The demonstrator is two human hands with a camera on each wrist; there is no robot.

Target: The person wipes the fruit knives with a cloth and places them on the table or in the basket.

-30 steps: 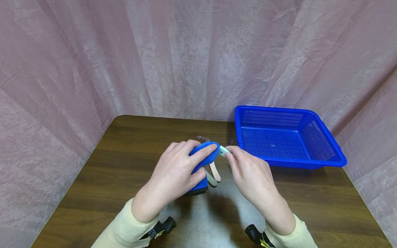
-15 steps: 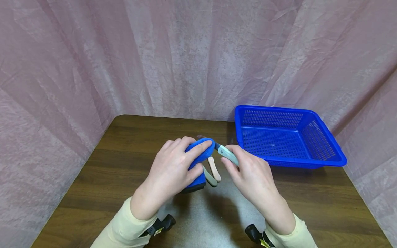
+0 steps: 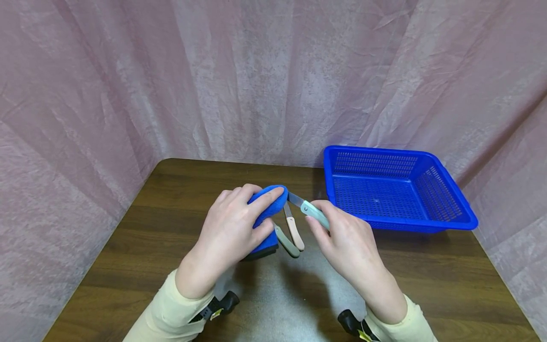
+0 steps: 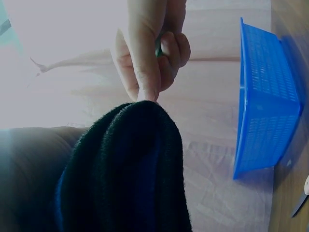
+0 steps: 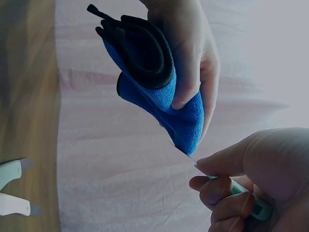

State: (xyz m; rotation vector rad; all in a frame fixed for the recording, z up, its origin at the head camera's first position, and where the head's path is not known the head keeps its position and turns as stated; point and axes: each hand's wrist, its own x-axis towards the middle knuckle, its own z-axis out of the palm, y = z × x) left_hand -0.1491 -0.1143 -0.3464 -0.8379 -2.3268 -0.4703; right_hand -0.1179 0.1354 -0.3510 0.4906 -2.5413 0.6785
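My left hand pinches a folded blue cloth with dark edging, thumb and fingers pressing it around the far part of a knife blade. The blade's tip is hidden in the cloth. My right hand grips the mint-green handle of that knife, which points up and left; the right wrist view also shows the handle inside the curled fingers. Below the cloth lie two more knives on the table, one with a cream handle and one with a sage-green handle.
A blue plastic basket with mesh sides stands at the back right of the brown wooden table. Pink curtains hang behind and at both sides.
My left hand and the cloth have slid up and left along the blade, baring its part near the handle. The blade tip, visible before, is covered. More of the mint-green handle shows.
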